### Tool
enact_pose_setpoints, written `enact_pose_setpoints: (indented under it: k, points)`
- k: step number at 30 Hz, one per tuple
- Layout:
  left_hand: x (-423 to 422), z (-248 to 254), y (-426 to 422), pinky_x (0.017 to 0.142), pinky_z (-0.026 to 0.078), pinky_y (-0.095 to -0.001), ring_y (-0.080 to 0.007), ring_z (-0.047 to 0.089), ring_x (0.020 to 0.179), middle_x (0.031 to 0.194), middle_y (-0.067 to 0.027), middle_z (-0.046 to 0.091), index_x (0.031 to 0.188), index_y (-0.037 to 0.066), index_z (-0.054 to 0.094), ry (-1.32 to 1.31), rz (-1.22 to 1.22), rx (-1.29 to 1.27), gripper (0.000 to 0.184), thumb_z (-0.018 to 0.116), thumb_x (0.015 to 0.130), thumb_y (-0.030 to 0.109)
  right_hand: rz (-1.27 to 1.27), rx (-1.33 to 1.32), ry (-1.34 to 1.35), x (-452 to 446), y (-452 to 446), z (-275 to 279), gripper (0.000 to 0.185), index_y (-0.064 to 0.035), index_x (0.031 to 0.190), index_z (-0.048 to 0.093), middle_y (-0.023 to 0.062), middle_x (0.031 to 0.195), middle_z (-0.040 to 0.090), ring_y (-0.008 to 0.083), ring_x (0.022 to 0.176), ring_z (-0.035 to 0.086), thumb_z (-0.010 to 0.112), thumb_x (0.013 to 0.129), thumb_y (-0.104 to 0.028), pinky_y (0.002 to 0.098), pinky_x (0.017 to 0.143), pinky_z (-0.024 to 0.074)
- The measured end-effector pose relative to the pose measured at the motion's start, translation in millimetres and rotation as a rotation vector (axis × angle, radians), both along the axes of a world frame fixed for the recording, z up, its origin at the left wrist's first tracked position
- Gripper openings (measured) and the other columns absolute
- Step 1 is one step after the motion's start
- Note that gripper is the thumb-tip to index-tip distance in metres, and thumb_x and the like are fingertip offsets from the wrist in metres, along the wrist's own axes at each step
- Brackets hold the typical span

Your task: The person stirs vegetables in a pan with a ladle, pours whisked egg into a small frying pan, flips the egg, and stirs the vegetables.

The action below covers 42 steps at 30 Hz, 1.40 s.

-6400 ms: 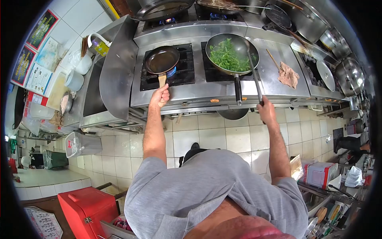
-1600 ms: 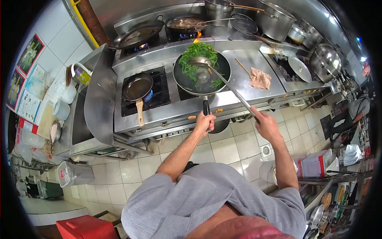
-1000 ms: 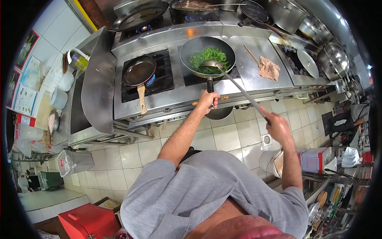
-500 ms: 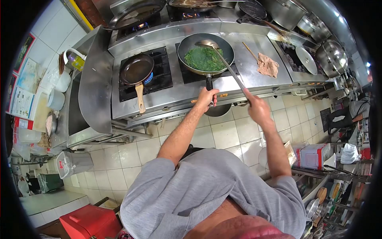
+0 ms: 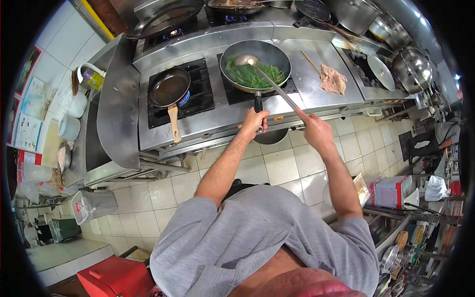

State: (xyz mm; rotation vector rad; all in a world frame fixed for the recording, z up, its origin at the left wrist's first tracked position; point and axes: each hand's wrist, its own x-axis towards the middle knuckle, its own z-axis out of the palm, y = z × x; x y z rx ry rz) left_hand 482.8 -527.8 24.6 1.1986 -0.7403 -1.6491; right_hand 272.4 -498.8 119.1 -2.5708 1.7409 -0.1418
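Wok (image 5: 278, 53): on the front burner right of the small pan, with dark inner wall bare at the far right; level enough to stir in, best steadied against each push.
Greens (image 5: 261, 76): inside the wok, heaped toward the near side and right, partly under the ladle; best lifted from beneath and folded over, thick clumps spread for even heat.
Ladle (image 5: 246, 60): bowl-end in the wok, among the greens at the left; to be swept low along the curve, without scraping hard or flicking leaves over the rim.
Left hand (image 5: 255, 120): clamped with curled fingers on the wok handle (image 5: 258, 103); to be held firm, wrist loose enough to tilt a little.
Right hand (image 5: 318, 131): closed on the ladle's upper end, with forefinger seemingly laid along the shaft; hard to tell about the other fingers from above. Best moved in short, smooth strokes.
Small pan (image 5: 169, 88): left of the wok, over a blue flame (image 5: 184, 98); worth a glance against overheating.
Cloth (image 5: 333, 79): on the steel right of the wok, beside a wooden stick (image 5: 310, 61); best left away from fire.
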Motion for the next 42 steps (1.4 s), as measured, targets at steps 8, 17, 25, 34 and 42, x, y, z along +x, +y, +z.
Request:
enact_pose_setpoints:
  k: [8, 17, 25, 34, 42]
  points:
    - [0.8, -2.3, -5.3, 0.03, 0.037, -0.029, -0.0131, 0.047, 0.038, 0.058, -0.0034, 0.047, 0.082, 0.006, 0.041, -0.005, 0.028, 0.021, 0.023, 0.061, 0.075, 0.015, -0.105, 0.011, -0.018, -24.3, 25.8, 4.4, 0.065, -0.0288, 0.127, 0.042, 0.0087, 0.08, 0.056, 0.0285, 0.072, 0.059, 0.048, 0.07, 0.003, 0.0393, 0.062, 0.047]
    - [12.0, -3.3, -3.8, 0.031, 0.037, -0.028, -0.0123, 0.047, 0.04, 0.062, -0.0028, 0.047, 0.09, 0.007, 0.041, 0.002, -0.023, 0.012, 0.028, 0.063, 0.077, 0.018, -0.146, -0.03, 0.138, -33.7, 66.5, 63.2, 0.064, -0.0304, 0.125, 0.046, 0.0082, 0.074, 0.053, 0.027, 0.065, 0.058, 0.048, 0.07, 0.003, 0.0388, 0.057, 0.0463]
    - [15.9, -5.8, -3.8, 0.035, 0.042, -0.0268, -0.0121, 0.05, 0.044, 0.067, -0.0032, 0.048, 0.091, 0.008, 0.042, -0.041, -0.068, 0.011, 0.029, 0.062, 0.078, 0.024, -0.222, 0.004, -0.023, 32.9, 7.3, 0.2, 0.06, -0.0265, 0.124, 0.046, 0.0116, 0.08, 0.056, 0.0309, 0.079, 0.057, 0.049, 0.071, 0.002, 0.0414, 0.068, 0.0459]
    - [24.2, -11.1, 13.3, 0.039, 0.044, -0.0264, -0.0133, 0.05, 0.046, 0.075, -0.0041, 0.049, 0.094, 0.008, 0.044, 0.087, -0.055, -0.077, 0.031, 0.055, 0.084, 0.035, -0.248, 0.039, -0.063, 38.8, 40.4, -8.9, 0.068, -0.0329, 0.129, 0.039, 0.0112, 0.084, 0.056, 0.0292, 0.076, 0.058, 0.051, 0.071, 0.0, 0.04, 0.066, 0.0474]
    - [0.1, -13.8, 4.9, 0.05, 0.044, -0.0292, -0.0158, 0.047, 0.06, 0.078, -0.0063, 0.048, 0.094, 0.007, 0.047, 0.05, 0.046, -0.081, 0.034, 0.053, 0.085, 0.039, -0.268, -0.185, -0.122, 32.9, 54.9, 10.8, 0.054, -0.0247, 0.124, 0.045, 0.008, 0.087, 0.054, 0.0232, 0.085, 0.055, 0.063, 0.074, -0.037, 0.0385, 0.07, 0.0422]
